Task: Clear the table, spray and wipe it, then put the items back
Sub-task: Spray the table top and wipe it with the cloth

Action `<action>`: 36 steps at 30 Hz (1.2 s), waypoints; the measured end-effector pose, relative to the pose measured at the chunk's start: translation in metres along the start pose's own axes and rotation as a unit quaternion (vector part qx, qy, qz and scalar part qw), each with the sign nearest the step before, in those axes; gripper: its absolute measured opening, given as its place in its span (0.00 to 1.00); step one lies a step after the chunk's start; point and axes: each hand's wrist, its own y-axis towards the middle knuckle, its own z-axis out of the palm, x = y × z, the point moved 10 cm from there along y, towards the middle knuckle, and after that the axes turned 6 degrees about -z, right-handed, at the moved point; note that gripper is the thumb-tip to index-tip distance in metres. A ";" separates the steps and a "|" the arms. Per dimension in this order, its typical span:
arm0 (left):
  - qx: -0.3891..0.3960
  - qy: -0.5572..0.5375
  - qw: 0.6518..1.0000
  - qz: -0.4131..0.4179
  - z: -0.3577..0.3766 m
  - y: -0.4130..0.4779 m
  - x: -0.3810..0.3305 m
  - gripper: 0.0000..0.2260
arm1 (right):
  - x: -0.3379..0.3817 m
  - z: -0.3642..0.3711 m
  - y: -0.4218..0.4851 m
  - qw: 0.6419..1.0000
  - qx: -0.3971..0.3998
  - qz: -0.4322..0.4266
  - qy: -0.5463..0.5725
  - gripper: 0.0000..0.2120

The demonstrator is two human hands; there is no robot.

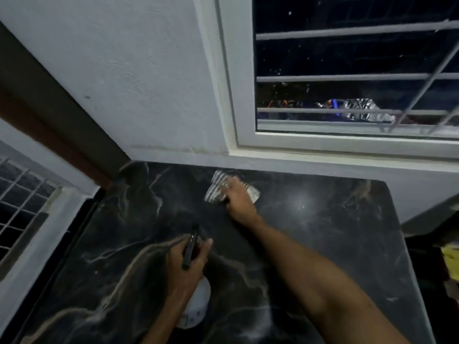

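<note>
A dark marble-patterned table (323, 232) fills the lower part of the head view. My right hand (239, 198) reaches to the table's far side and presses flat on a striped grey-white cloth (216, 189) lying on the surface. My left hand (186, 266) is nearer, above the table's front half, and grips a white spray bottle (196, 309) with a black trigger head (190, 247). The nozzle points toward the far edge. Nothing else lies on the tabletop.
A white wall rises behind the table, with a white-framed barred window (347, 78) at the upper right. A second barred window (22, 207) is at the left. Dark clutter with something yellow (450, 259) sits beyond the table's right edge.
</note>
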 end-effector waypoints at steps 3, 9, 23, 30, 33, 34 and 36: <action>0.016 0.019 0.999 0.020 0.019 0.012 -0.010 0.16 | -0.030 -0.036 -0.008 0.998 -0.033 0.029 -0.050 0.33; 0.051 0.005 0.998 0.038 0.085 0.014 -0.041 0.14 | -0.129 -0.121 -0.072 0.988 -0.089 0.111 -0.067 0.36; 0.123 0.006 0.987 0.098 0.204 -0.026 -0.107 0.15 | -0.216 -0.217 -0.212 0.984 -0.096 0.081 -0.125 0.34; 0.152 0.000 0.985 0.084 0.199 -0.062 -0.093 0.14 | -0.193 -0.204 -0.277 0.970 -0.151 0.168 -0.089 0.36; 0.160 0.001 0.985 0.069 0.181 -0.075 -0.073 0.15 | -0.148 -0.165 -0.296 0.988 -0.107 0.057 -0.091 0.35; 0.162 0.003 0.985 0.062 0.175 -0.077 -0.066 0.15 | -0.154 -0.173 -0.299 0.984 -0.132 0.087 -0.082 0.36; 0.163 -0.004 0.985 0.058 0.154 -0.085 -0.050 0.15 | -0.163 -0.188 -0.304 0.957 -0.204 0.193 -0.070 0.37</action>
